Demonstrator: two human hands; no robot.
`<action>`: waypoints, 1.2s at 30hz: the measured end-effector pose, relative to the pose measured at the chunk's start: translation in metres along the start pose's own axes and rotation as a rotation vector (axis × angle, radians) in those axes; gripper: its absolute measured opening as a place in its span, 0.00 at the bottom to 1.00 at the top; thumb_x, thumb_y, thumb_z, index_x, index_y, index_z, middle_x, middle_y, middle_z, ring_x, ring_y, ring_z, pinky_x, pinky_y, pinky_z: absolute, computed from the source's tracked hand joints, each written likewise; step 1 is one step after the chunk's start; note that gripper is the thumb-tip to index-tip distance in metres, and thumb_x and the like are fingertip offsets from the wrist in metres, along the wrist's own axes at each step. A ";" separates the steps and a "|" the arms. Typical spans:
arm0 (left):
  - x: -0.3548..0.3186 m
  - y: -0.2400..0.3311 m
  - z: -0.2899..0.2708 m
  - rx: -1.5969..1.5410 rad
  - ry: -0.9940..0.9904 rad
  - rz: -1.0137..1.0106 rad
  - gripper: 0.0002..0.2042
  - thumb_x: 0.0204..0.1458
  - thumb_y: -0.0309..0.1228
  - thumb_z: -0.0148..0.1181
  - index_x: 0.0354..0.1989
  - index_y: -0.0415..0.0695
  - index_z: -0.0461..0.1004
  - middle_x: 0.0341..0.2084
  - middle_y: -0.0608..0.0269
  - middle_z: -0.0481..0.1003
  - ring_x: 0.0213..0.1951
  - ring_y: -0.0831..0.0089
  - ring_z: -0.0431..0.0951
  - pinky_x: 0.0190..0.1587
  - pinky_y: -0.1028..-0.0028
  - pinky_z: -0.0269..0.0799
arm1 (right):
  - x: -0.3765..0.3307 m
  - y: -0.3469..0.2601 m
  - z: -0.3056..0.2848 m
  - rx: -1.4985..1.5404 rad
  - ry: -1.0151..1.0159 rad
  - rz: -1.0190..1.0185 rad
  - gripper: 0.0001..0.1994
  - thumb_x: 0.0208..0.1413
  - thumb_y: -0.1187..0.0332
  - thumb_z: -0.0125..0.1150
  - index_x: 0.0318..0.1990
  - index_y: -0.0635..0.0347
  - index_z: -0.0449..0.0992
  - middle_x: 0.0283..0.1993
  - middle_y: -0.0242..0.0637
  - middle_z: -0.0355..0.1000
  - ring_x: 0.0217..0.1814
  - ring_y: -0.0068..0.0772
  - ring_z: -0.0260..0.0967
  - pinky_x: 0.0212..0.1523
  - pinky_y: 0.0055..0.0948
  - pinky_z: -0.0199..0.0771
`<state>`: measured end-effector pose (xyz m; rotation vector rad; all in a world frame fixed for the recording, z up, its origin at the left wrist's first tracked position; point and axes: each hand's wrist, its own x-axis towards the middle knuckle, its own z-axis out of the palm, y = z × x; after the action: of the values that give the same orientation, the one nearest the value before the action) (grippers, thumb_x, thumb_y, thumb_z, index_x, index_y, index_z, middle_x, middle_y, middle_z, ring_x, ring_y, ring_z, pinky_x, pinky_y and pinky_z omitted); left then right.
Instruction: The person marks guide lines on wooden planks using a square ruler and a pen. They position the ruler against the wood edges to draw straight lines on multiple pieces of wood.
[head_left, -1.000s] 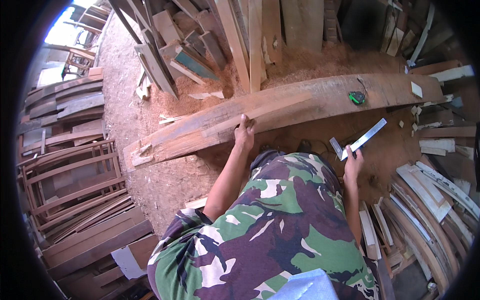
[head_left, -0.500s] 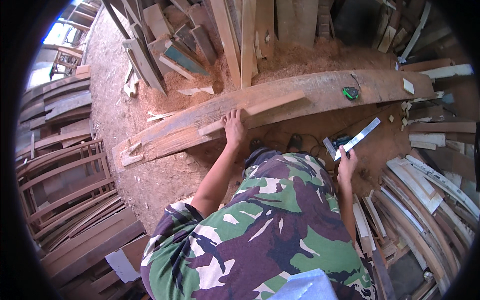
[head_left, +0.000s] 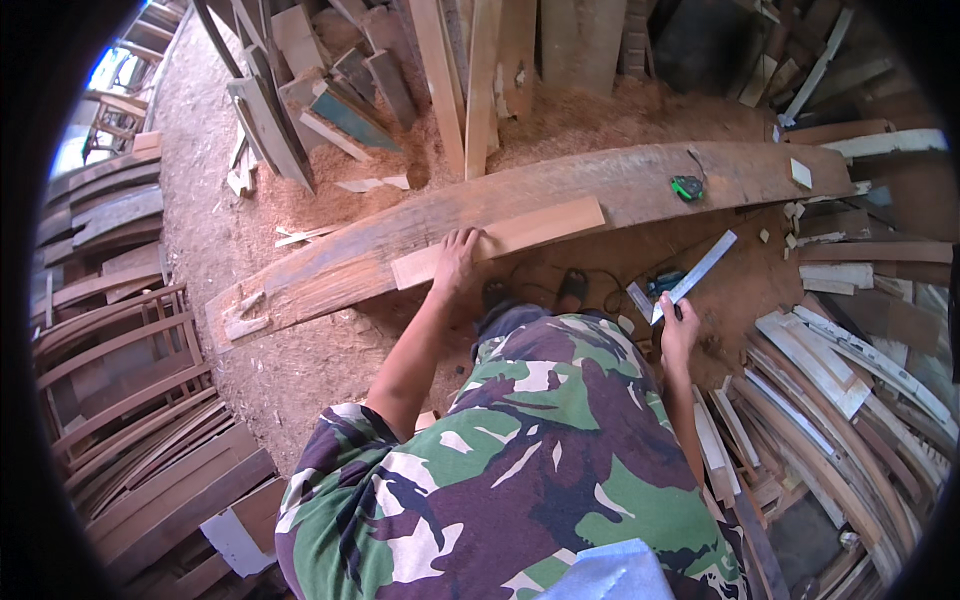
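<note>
My left hand (head_left: 457,260) is closed over a short, pale board (head_left: 545,229), fingers hooked over its far edge. The board rests at a slant along the near edge of a long, worn bench plank (head_left: 335,265), with its broad face showing. Off to the right and away from the board, my right hand (head_left: 679,328) grips a metal try square (head_left: 706,262) near its corner, the long blade pointing up and right. On the plank, a green and black tape measure (head_left: 687,187) lies to the right of the board.
A small pale wood block (head_left: 800,173) sits at the plank's right end. Upright boards (head_left: 483,85) and sawdust (head_left: 590,125) lie beyond it. Stacked frames (head_left: 125,345) stand at left, timber offcuts (head_left: 800,430) at right. A blue tool (head_left: 664,284) is on the ground below the square.
The board has rolled under my left hand, so its wide face shows where mostly a narrow side showed before. The try square stays in my right hand. The whole view has shifted slightly.
</note>
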<state>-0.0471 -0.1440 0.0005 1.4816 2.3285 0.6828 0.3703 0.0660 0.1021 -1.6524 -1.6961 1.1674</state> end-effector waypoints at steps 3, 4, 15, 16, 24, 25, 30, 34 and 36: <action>0.010 -0.007 -0.009 -0.082 -0.048 0.015 0.30 0.53 0.42 0.74 0.63 0.47 0.74 0.64 0.50 0.74 0.68 0.47 0.69 0.71 0.49 0.65 | 0.003 -0.014 0.005 -0.029 -0.019 -0.003 0.13 0.66 0.63 0.71 0.48 0.66 0.87 0.40 0.41 0.85 0.42 0.28 0.78 0.47 0.33 0.76; 0.013 -0.009 -0.012 -0.030 -0.005 0.073 0.29 0.54 0.42 0.73 0.63 0.48 0.75 0.64 0.51 0.75 0.68 0.47 0.70 0.71 0.49 0.65 | 0.005 -0.018 0.005 -0.040 -0.037 0.004 0.13 0.66 0.63 0.71 0.48 0.66 0.87 0.40 0.41 0.85 0.42 0.28 0.79 0.47 0.33 0.76; 0.037 -0.010 -0.036 0.044 -0.008 -0.178 0.27 0.62 0.49 0.66 0.68 0.53 0.76 0.61 0.56 0.78 0.67 0.51 0.71 0.73 0.51 0.61 | 0.001 -0.067 0.041 0.544 -0.250 0.321 0.10 0.67 0.69 0.70 0.49 0.65 0.84 0.42 0.34 0.83 0.41 0.22 0.79 0.45 0.27 0.79; 0.037 -0.008 -0.038 0.083 0.020 -0.124 0.27 0.62 0.49 0.65 0.68 0.53 0.76 0.62 0.55 0.77 0.67 0.50 0.71 0.74 0.51 0.61 | 0.001 -0.073 0.047 0.582 -0.284 0.363 0.10 0.66 0.69 0.70 0.49 0.64 0.84 0.43 0.34 0.83 0.42 0.23 0.79 0.44 0.27 0.79; 0.060 0.133 -0.061 -0.325 0.065 0.591 0.24 0.63 0.39 0.67 0.65 0.46 0.74 0.61 0.49 0.74 0.62 0.45 0.73 0.65 0.52 0.71 | 0.000 -0.091 0.093 0.866 -0.460 0.680 0.11 0.65 0.65 0.70 0.50 0.60 0.83 0.41 0.35 0.82 0.41 0.30 0.83 0.49 0.33 0.82; 0.063 0.136 -0.054 -0.339 0.017 0.547 0.20 0.64 0.38 0.65 0.62 0.45 0.75 0.56 0.48 0.74 0.59 0.44 0.73 0.62 0.51 0.71 | -0.003 -0.105 0.102 0.903 -0.458 0.742 0.12 0.66 0.63 0.70 0.50 0.60 0.83 0.41 0.35 0.83 0.42 0.30 0.83 0.49 0.33 0.83; 0.081 0.120 -0.028 -0.480 0.078 0.206 0.09 0.68 0.33 0.56 0.47 0.40 0.76 0.39 0.47 0.73 0.45 0.41 0.73 0.48 0.49 0.70 | 0.007 -0.152 0.100 0.461 -0.584 0.674 0.22 0.70 0.49 0.66 0.45 0.65 0.84 0.31 0.39 0.81 0.30 0.31 0.82 0.35 0.28 0.83; 0.120 0.088 -0.012 -0.204 0.130 -0.104 0.11 0.67 0.36 0.58 0.41 0.39 0.75 0.38 0.47 0.72 0.43 0.44 0.72 0.48 0.50 0.69 | 0.017 -0.155 0.093 0.053 -0.469 0.115 0.22 0.77 0.57 0.57 0.40 0.69 0.83 0.26 0.36 0.78 0.24 0.22 0.76 0.28 0.25 0.76; 0.139 0.075 0.004 -0.067 0.146 -0.133 0.12 0.65 0.40 0.59 0.40 0.43 0.77 0.37 0.51 0.73 0.44 0.49 0.73 0.50 0.53 0.67 | 0.041 -0.141 0.104 0.056 -0.430 -0.013 0.16 0.78 0.62 0.55 0.53 0.69 0.82 0.35 0.38 0.82 0.35 0.24 0.79 0.39 0.27 0.77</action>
<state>-0.0469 0.0096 0.0382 1.2744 2.4596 0.8487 0.2018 0.0961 0.1578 -1.4235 -1.8971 1.6382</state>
